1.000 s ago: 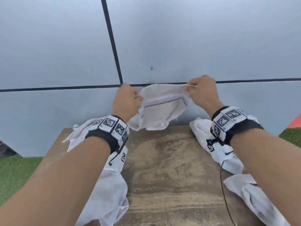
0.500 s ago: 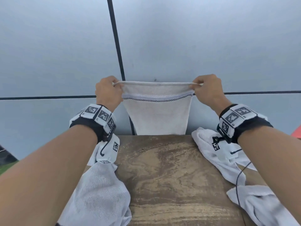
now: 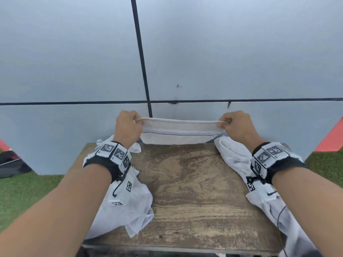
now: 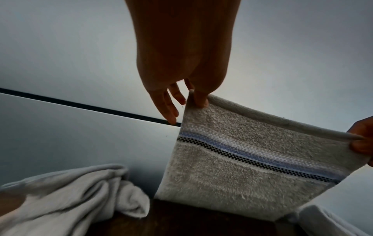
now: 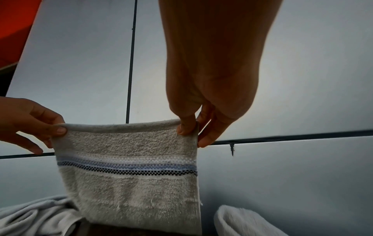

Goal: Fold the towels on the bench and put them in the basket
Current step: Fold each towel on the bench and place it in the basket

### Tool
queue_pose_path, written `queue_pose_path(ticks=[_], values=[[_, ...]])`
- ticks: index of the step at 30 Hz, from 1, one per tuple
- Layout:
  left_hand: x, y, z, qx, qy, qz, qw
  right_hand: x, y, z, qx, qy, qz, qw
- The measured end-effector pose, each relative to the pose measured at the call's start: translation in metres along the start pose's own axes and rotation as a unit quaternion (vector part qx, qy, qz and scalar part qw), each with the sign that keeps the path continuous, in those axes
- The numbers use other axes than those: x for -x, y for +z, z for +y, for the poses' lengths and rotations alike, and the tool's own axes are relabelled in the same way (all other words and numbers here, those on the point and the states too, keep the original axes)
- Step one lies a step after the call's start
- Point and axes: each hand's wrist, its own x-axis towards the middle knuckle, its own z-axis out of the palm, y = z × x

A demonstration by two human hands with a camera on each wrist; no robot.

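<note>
— Centre frame: small grey terry towel with blue-and-black stripe [image 3: 178,131], pinched taut at top corners by left hand [image 3: 128,127] and right hand [image 3: 238,127], over worn wooden bench [image 3: 194,182].

— Likely risk: a corner slipping, skewing the fold.

wall [image 3: 222,43]: grey panels, dark seams | floor [image 3: 27,193]: green turf | light: soft, even

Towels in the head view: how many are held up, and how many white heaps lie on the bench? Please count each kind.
Beige terry towel with a blue and black stripe, pinched by left hand and right hand: 1
Crumpled white towel heaps on the wooden bench, left heap and right heap: 2
Total: 3
</note>
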Motion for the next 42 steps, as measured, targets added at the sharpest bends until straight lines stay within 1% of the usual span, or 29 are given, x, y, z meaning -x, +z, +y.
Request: queue_pose_path(ticks=[5, 10, 17, 22, 24, 28, 30, 31, 33, 34, 35, 37, 39, 40, 42], values=[[0.05, -0.014, -0.009, -0.029, 0.008, -0.09, 0.995, 0.052, -0.007, 0.007, 0.006, 0.019, -0.015, 1.0], [0.089, -0.028, -0.006, -0.027, 0.009, -0.134, 0.991, 0.094, -0.019, 0.011, 0.008, 0.023, -0.001, 1.0], [0.126, -0.049, 0.005, 0.004, 0.014, -0.15, 0.989, 0.142, -0.042, 0.014, -0.014, 0.023, 0.003, 1.0], [0.149, -0.06, 0.016, 0.059, 0.025, -0.124, 0.99, 0.174, -0.062, 0.005, -0.05, 0.014, -0.003, 0.999], [0.156, -0.064, 0.019, 0.065, 0.034, -0.113, 0.991, 0.188, -0.071, -0.002, -0.04, 0.008, -0.011, 0.999], [0.163, -0.072, 0.018, 0.071, 0.04, -0.122, 0.989, 0.199, -0.081, -0.003, -0.068, -0.002, -0.026, 0.997], [0.168, -0.079, 0.02, 0.056, 0.034, -0.147, 0.987, 0.203, -0.086, 0.0, -0.082, 0.008, -0.06, 0.995], [0.172, -0.082, 0.02, 0.04, 0.022, -0.175, 0.984, 0.206, -0.089, 0.002, -0.082, 0.016, -0.089, 0.993], [0.183, -0.089, 0.025, 0.007, 0.001, -0.254, 0.967, 0.213, -0.098, 0.001, -0.068, 0.045, -0.172, 0.982], [0.187, -0.091, 0.024, 0.0, -0.015, -0.306, 0.952, 0.217, -0.101, 0.001, -0.072, 0.069, -0.223, 0.97], [0.192, -0.091, 0.021, 0.016, -0.042, -0.357, 0.933, 0.22, -0.104, 0.001, -0.08, 0.091, -0.275, 0.954], [0.201, -0.09, 0.015, 0.077, -0.11, -0.426, 0.894, 0.226, -0.11, -0.001, -0.079, 0.12, -0.346, 0.927], [0.204, -0.086, 0.008, 0.088, -0.123, -0.454, 0.878, 0.229, -0.109, 0.002, -0.066, 0.13, -0.367, 0.919], [0.206, -0.084, 0.005, 0.085, -0.124, -0.457, 0.877, 0.23, -0.107, 0.003, -0.063, 0.13, -0.369, 0.918], [0.205, -0.076, 0.003, 0.089, -0.128, -0.436, 0.886, 0.227, -0.098, 0.01, -0.073, 0.127, -0.346, 0.927]])
